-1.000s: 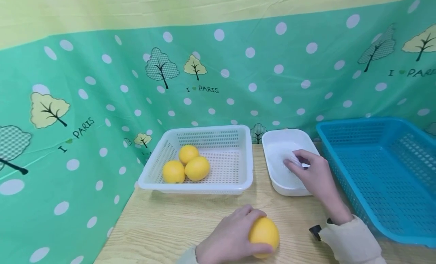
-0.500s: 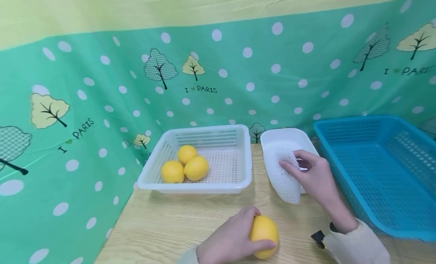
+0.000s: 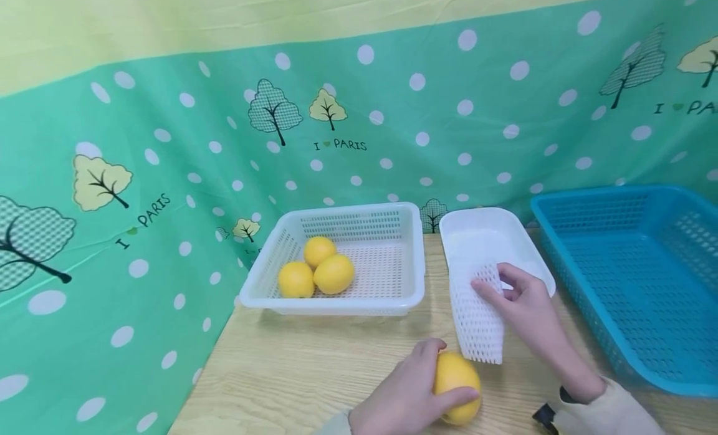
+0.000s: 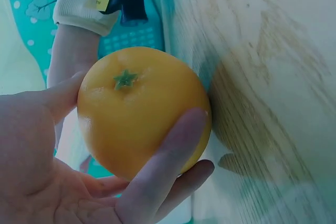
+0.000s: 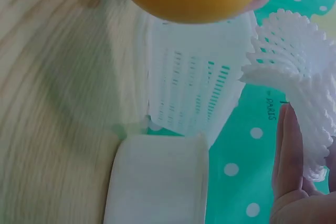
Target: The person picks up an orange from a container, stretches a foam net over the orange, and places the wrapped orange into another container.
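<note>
In the lower middle of the head view, my left hand (image 3: 405, 391) holds one orange (image 3: 463, 374), with the thumb on one side and the fingers round the other; I cannot tell if it touches the tabletop (image 3: 303, 354). On this orange, the left wrist view shows a green star-shaped stem mark (image 4: 125, 79). To the right of centre, my right hand (image 3: 530, 307) pinches the white foam net (image 3: 479, 326) between thumb and fingers. The net hangs partly before the white tray (image 3: 485, 229), and its lower end is just beside the orange. At the centre stands the white basket (image 3: 336, 306), with three oranges (image 3: 333, 274) in its left part. The blue basket (image 3: 639, 260) is at the right edge.
</note>
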`<state>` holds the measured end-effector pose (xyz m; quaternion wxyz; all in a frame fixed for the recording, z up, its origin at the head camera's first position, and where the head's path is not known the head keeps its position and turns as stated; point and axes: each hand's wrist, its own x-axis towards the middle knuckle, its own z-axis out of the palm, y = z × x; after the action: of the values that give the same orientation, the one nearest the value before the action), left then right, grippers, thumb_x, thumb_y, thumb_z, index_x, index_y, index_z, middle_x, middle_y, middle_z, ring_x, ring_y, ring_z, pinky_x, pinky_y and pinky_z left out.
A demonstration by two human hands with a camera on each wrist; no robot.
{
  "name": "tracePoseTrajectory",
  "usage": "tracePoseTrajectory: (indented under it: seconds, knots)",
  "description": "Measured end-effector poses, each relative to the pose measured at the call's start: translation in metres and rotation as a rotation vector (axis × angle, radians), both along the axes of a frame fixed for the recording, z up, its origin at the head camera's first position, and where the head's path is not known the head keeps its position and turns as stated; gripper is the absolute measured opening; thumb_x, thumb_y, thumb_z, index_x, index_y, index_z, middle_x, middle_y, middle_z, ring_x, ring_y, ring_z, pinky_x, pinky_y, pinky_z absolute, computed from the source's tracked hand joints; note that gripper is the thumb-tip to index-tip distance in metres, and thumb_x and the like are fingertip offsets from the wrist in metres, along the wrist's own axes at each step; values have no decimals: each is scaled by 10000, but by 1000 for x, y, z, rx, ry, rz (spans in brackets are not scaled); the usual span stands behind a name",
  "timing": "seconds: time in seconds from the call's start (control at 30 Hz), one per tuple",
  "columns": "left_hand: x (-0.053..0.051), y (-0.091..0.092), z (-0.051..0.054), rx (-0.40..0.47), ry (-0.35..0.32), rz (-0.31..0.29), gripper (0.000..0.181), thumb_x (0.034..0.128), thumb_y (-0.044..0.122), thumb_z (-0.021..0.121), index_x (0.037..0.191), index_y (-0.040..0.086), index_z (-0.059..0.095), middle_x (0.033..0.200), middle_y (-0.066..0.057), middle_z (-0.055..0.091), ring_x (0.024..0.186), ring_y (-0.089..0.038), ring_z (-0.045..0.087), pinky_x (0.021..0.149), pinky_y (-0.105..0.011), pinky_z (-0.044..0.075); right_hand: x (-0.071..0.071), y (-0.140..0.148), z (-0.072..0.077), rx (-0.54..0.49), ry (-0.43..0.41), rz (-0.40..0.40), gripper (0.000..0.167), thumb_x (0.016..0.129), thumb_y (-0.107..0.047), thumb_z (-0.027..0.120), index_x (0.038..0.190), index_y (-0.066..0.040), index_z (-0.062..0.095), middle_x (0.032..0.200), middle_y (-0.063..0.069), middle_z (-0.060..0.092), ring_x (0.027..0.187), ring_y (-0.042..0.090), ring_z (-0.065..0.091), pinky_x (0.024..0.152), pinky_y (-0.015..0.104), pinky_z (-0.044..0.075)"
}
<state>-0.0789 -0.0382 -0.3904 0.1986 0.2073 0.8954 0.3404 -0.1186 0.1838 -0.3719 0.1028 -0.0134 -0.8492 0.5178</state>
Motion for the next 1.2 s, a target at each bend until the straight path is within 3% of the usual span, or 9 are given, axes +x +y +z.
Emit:
tracePoseTrajectory:
  seconds: [0.07,0.37,0.53,0.67,0.83,1.0,1.2]
  knots:
    - [1,0,-1,-9,7,-10,773,833,679,643,1366,151,455,1003,109,512,745,-24,502,622,-192,450,0,-3,-2,-19,0,13,505,941,-430,659,1210,-6,616,1364,268,555,1069,406,672,807,384,600]
    - [2,2,-2,-67,62,-20,726,836,720,594,1329,200,476,986,117,499,718,-32,479,578,-197,423,-4,-8,-4,-7,-31,66,506,969,-407,627,1223,27,572,1390,291,522,1213,487,559,934,542,510]
    - [1,1,-1,-99,133,-4,751,845,754,534,1362,213,469,1134,111,566,830,-24,527,644,-224,458,-3,-10,-6,-26,-62,72,549,978,-429,603,1275,30,545,1429,293,484,1251,478,533,947,513,513]
    - [-1,0,-1,-60,254,8,691,873,712,545,1341,210,472,1255,50,597,1001,-53,580,785,-270,515,-2,-13,-7,-69,-48,83,487,986,-411,595,1247,-1,558,1343,230,571,1095,340,656,841,349,598]
    - [-5,3,-5,49,395,18,545,912,538,645,1298,189,483,1194,42,606,993,-39,588,779,-216,507,-1,-15,-7,-154,-67,106,469,1003,-391,573,1258,0,524,1218,197,618,887,144,670,699,223,587]
    - [-9,6,-8,115,472,48,558,912,345,713,1355,164,426,1211,46,596,1035,-37,608,812,-213,521,0,-16,-7,-178,-112,122,521,1024,-416,514,1351,-14,463,1226,193,613,932,142,688,752,251,601]
    - [-10,7,-11,119,517,88,582,878,240,735,1354,141,416,1186,34,607,978,-34,625,756,-201,514,0,-18,-6,-192,-177,190,561,1033,-454,468,1410,-45,393,1320,205,545,1040,222,666,818,329,604]
